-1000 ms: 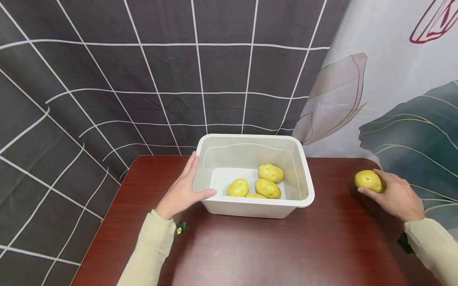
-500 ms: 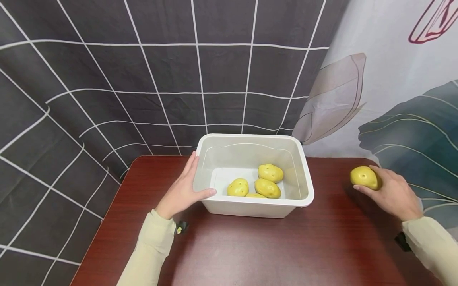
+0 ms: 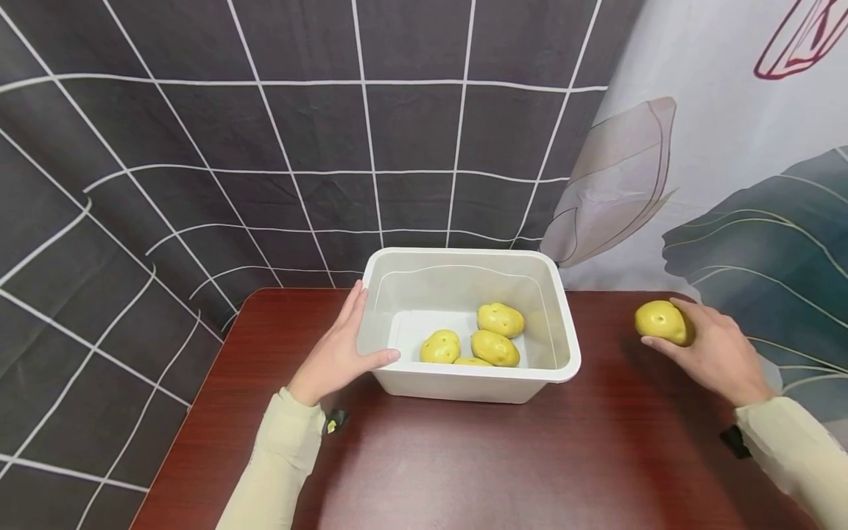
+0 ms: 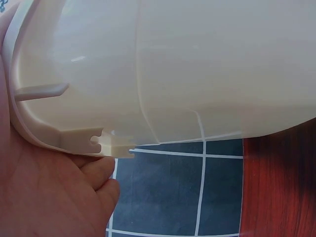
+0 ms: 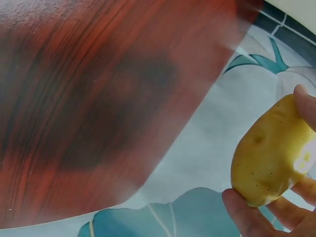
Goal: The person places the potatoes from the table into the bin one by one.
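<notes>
In the head view, a yellow potato (image 3: 661, 322) is held in my right hand (image 3: 718, 353), above the table's right end. The right wrist view shows fingertips and thumb gripping this potato (image 5: 271, 153) at its ends, off the tabletop. My left hand (image 3: 338, 350) rests against the left front corner of a white plastic bin (image 3: 457, 384), fingers extended along the side and thumb by the front rim. From the left wrist, the bin's outer wall (image 4: 212, 59) fills the view, with my fingers (image 4: 101, 173) at its rim. Several potatoes (image 3: 500, 320) lie inside the bin; one is mostly hidden behind the front wall.
The bin stands on a reddish-brown wooden table (image 3: 530, 464), near its back edge. Behind and to the left hangs a dark cloth with a white grid (image 3: 417, 125). A pale cloth with leaf patterns (image 3: 729, 147) hangs at the right.
My right hand has moved left and slightly up in the head view, carrying the potato toward the bin. The left hand and the bin have stayed in place.
</notes>
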Motion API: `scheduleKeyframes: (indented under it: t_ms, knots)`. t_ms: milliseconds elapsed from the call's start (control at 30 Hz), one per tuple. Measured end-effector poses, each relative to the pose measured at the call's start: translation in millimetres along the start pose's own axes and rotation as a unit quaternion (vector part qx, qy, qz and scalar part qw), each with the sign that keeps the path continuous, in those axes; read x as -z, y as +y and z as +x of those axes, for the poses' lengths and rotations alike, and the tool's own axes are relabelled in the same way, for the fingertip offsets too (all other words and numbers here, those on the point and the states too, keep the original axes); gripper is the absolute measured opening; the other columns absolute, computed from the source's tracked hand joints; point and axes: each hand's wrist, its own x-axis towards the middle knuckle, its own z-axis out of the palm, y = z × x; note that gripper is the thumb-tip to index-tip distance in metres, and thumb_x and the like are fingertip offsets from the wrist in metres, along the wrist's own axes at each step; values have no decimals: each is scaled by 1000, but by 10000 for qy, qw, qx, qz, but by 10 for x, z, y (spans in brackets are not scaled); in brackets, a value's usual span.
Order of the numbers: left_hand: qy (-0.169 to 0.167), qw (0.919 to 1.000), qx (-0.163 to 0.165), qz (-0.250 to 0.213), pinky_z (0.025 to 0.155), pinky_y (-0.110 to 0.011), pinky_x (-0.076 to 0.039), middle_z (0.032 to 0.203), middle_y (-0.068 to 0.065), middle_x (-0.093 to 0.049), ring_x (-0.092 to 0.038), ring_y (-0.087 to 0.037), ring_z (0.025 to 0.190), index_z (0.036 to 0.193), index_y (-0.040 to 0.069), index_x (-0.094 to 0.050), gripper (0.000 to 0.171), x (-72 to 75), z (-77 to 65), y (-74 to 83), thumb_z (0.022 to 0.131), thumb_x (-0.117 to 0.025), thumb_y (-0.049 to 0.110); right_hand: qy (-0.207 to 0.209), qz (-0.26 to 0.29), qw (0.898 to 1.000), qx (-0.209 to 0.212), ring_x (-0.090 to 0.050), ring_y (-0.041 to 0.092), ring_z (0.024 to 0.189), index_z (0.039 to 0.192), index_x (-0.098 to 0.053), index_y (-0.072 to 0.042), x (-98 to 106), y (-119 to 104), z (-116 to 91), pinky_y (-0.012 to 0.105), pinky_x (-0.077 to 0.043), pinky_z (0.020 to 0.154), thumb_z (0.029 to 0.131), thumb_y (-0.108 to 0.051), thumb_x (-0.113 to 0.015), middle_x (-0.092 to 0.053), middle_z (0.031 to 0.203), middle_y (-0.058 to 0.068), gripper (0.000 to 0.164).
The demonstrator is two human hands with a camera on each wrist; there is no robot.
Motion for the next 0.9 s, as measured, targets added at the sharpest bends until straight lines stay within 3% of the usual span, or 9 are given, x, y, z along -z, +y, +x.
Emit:
scheduleKeyframes:
  t_ms: [367, 900]
  knots:
    - [29, 10000, -31, -5, 115, -50, -31, 169, -1, -1, -19, -26, 152, 162, 8, -10, 115, -2, -2, 4, 82, -75, 60, 67, -22, 10000, 8, -42, 55, 107, 141, -47, 3, 36, -213, 14, 70, -38, 80, 79, -44, -84, -50, 128, 35, 86]
    - [24, 10000, -33, -3, 115, -50, -31, 169, 5, 1, -18, -25, 152, 162, 9, -10, 116, -13, -4, -16, 82, -74, 63, 301, 113, 9988, 358, -45, 52, 109, 137, -52, 0, 117, -453, 36, 67, -37, 83, 77, -42, -86, -53, 128, 30, 81]
